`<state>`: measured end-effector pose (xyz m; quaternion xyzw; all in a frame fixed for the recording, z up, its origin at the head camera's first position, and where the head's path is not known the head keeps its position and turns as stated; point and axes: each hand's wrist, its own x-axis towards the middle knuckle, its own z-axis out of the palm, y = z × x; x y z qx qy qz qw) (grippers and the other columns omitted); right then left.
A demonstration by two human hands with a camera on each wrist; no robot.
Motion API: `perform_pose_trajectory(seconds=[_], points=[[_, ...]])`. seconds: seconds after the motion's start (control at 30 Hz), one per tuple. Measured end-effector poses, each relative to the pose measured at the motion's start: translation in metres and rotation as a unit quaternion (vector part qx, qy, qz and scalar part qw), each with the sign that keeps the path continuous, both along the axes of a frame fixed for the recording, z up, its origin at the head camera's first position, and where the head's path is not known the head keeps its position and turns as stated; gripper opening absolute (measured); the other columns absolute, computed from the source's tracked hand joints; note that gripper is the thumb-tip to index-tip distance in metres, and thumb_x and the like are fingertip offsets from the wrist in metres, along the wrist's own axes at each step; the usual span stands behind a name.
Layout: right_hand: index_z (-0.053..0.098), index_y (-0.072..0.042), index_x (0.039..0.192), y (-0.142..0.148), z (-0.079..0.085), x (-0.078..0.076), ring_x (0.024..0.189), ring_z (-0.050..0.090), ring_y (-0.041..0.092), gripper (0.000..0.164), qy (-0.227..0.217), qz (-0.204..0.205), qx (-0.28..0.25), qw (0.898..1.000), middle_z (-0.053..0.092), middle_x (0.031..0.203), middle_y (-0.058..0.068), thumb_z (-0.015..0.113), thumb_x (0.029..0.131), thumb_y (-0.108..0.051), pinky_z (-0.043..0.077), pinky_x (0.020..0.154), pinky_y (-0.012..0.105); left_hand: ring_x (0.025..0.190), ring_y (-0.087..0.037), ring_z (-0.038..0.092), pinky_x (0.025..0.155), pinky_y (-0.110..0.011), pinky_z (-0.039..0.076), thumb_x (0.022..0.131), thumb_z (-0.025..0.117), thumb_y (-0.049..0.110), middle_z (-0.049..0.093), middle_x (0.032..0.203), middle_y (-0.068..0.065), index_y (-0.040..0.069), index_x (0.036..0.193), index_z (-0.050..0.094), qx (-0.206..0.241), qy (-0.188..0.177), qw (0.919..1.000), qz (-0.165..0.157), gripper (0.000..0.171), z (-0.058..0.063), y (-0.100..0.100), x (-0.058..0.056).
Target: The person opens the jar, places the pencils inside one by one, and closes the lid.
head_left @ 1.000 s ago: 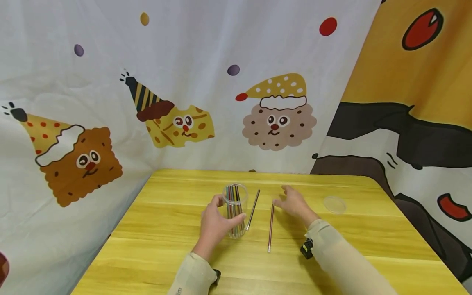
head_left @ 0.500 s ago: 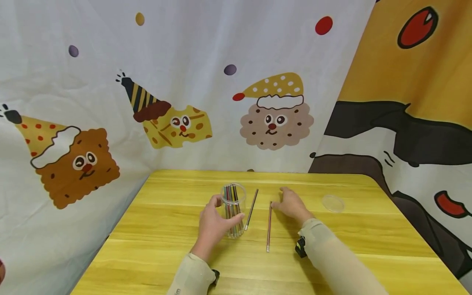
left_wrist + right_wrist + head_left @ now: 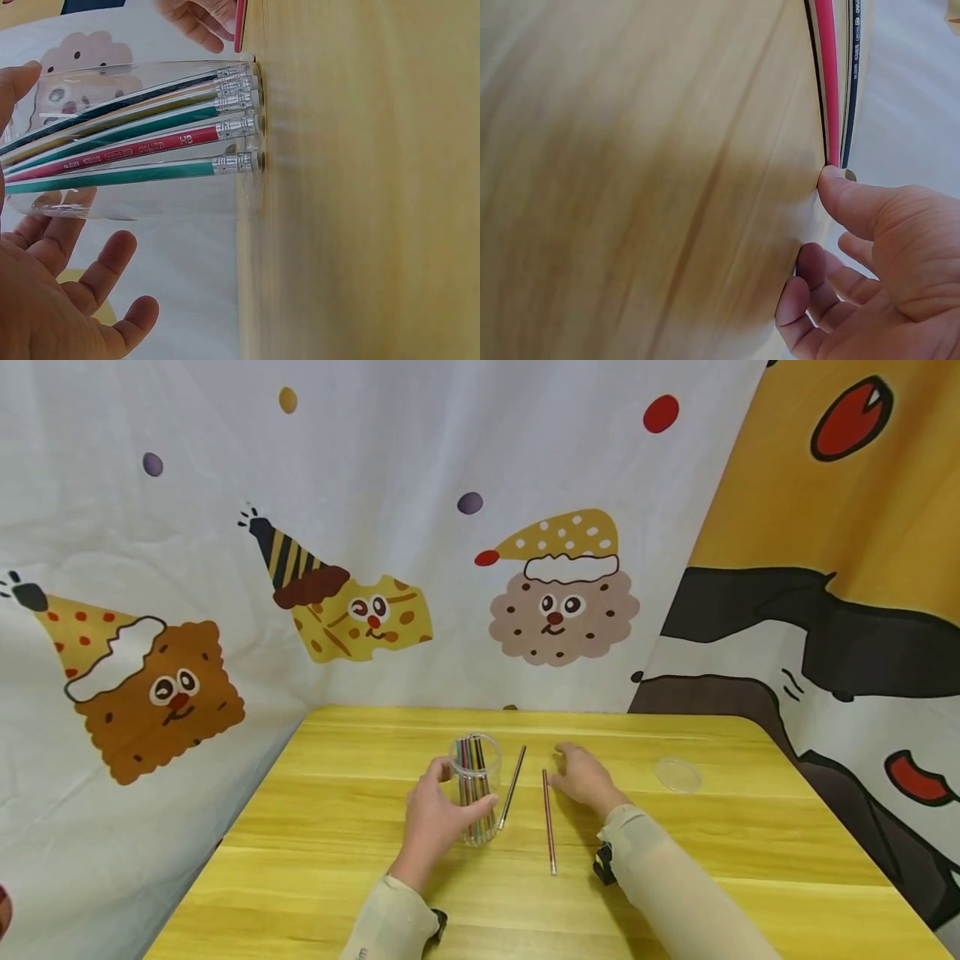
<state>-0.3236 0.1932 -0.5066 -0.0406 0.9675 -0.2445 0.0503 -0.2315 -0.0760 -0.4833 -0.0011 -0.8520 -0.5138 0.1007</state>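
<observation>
One left hand [image 3: 437, 810] curls round one clear jar [image 3: 172, 204], holding it upright on the wooden table [image 3: 337, 868]. I count at least five pencils [image 3: 135, 150] inside, rubber ends down (the rest overlap too much to count). Two more lie loose to the right of the jar: a dark pencil [image 3: 513, 786] just beside it, then a red pencil [image 3: 549, 827] farther right. The right hand [image 3: 587, 779] keeps a wide grip, thumb and fingers apart, its thumb tip at the red pencil's far end. One clear lid [image 3: 678, 775] lies well to the right; behind hangs a white sheet [image 3: 405, 460] with three hatted cartoon snacks.
</observation>
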Motion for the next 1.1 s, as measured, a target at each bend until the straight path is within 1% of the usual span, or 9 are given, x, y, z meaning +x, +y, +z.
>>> perform_pose_trajectory(seconds=[0.4, 0.53, 0.6, 0.7, 0.77, 0.83, 0.93, 1.0, 1.1], points=[[0.050, 0.003, 0.154, -0.004, -0.002, -0.001, 0.144, 0.052, 0.050, 0.062, 0.023, 0.038, -0.008, 0.999, 0.053, 0.156, 0.029, 0.076, 0.100, -0.013, 0.043, 0.121, 0.061, 0.120, -0.032, 0.065, 0.101, -0.057, 0.056, 0.072, 0.098, 0.050, 0.068, 0.131, -0.009, 0.018, 0.131, 0.063, -0.006, -0.003, 1.0000, 0.002, 0.075, 0.001, 0.001, -0.001], [0.052, 0.004, 0.152, -0.007, -0.005, -0.001, 0.141, 0.056, 0.047, 0.054, 0.032, 0.061, -0.003, 0.998, 0.058, 0.152, 0.027, 0.070, 0.104, -0.012, 0.047, 0.119, 0.059, 0.120, -0.032, 0.065, 0.102, -0.058, 0.056, 0.072, 0.098, 0.049, 0.069, 0.131, -0.009, 0.018, 0.130, 0.063, -0.005, -0.003, 1.0000, 0.002, 0.075, 0.001, 0.001, -0.001], [0.052, 0.003, 0.152, -0.010, -0.005, 0.000, 0.134, 0.063, 0.043, 0.053, 0.025, 0.061, -0.016, 0.998, 0.064, 0.144, 0.026, 0.069, 0.105, -0.016, 0.052, 0.113, 0.056, 0.121, -0.032, 0.065, 0.102, -0.058, 0.056, 0.072, 0.098, 0.049, 0.069, 0.131, -0.009, 0.018, 0.130, 0.063, -0.004, -0.004, 1.0000, 0.002, 0.075, 0.001, 0.001, -0.001], [0.051, 0.003, 0.151, -0.015, -0.003, 0.003, 0.107, 0.072, 0.031, 0.058, 0.008, 0.060, -0.026, 0.998, 0.073, 0.122, 0.019, 0.073, 0.103, -0.021, 0.061, 0.092, 0.047, 0.121, -0.032, 0.065, 0.103, -0.059, 0.055, 0.072, 0.098, 0.050, 0.069, 0.132, -0.009, 0.018, 0.131, 0.063, -0.003, -0.006, 1.0000, 0.001, 0.075, 0.001, 0.002, -0.001], [0.050, 0.003, 0.152, -0.018, 0.000, 0.005, 0.089, 0.069, 0.022, 0.063, -0.009, 0.053, -0.025, 0.998, 0.074, 0.107, 0.014, 0.077, 0.100, -0.022, 0.059, 0.078, 0.040, 0.121, -0.032, 0.065, 0.103, -0.059, 0.055, 0.073, 0.098, 0.050, 0.069, 0.132, -0.009, 0.018, 0.131, 0.063, -0.002, -0.006, 1.0000, 0.001, 0.075, 0.001, 0.002, -0.001], [0.051, 0.004, 0.151, -0.021, 0.002, 0.006, 0.078, 0.064, 0.019, 0.063, -0.022, 0.053, -0.011, 0.998, 0.072, 0.099, 0.012, 0.078, 0.099, -0.019, 0.055, 0.071, 0.037, 0.121, -0.032, 0.065, 0.103, -0.059, 0.055, 0.072, 0.098, 0.050, 0.069, 0.131, -0.009, 0.018, 0.130, 0.063, -0.002, -0.005, 1.0000, 0.001, 0.075, 0.001, 0.002, -0.001], [0.058, 0.004, 0.142, -0.025, 0.007, 0.010, 0.080, 0.062, 0.020, 0.054, -0.029, 0.051, 0.013, 0.998, 0.073, 0.102, 0.013, 0.078, 0.096, -0.016, 0.056, 0.076, 0.038, 0.120, -0.032, 0.065, 0.102, -0.059, 0.056, 0.072, 0.099, 0.050, 0.069, 0.131, -0.008, 0.019, 0.130, 0.063, -0.001, -0.005, 1.0000, 0.002, 0.075, 0.000, 0.002, 0.000], [0.066, 0.005, 0.128, -0.026, 0.009, 0.013, 0.082, 0.063, 0.021, 0.040, -0.028, 0.058, 0.022, 0.998, 0.074, 0.103, 0.015, 0.077, 0.094, -0.014, 0.058, 0.078, 0.041, 0.120, -0.032, 0.066, 0.102, -0.058, 0.056, 0.072, 0.098, 0.050, 0.069, 0.131, -0.008, 0.019, 0.130, 0.063, -0.001, -0.006, 1.0000, 0.002, 0.075, 0.000, 0.002, -0.001], [0.071, 0.004, 0.113, -0.025, 0.014, 0.017, 0.079, 0.062, 0.019, 0.024, -0.021, 0.068, 0.003, 0.997, 0.072, 0.096, 0.012, 0.074, 0.096, -0.013, 0.057, 0.073, 0.036, 0.120, -0.032, 0.066, 0.102, -0.058, 0.056, 0.072, 0.098, 0.050, 0.069, 0.131, -0.008, 0.019, 0.130, 0.063, 0.000, -0.008, 1.0000, 0.000, 0.075, 0.000, 0.001, 0.000]])
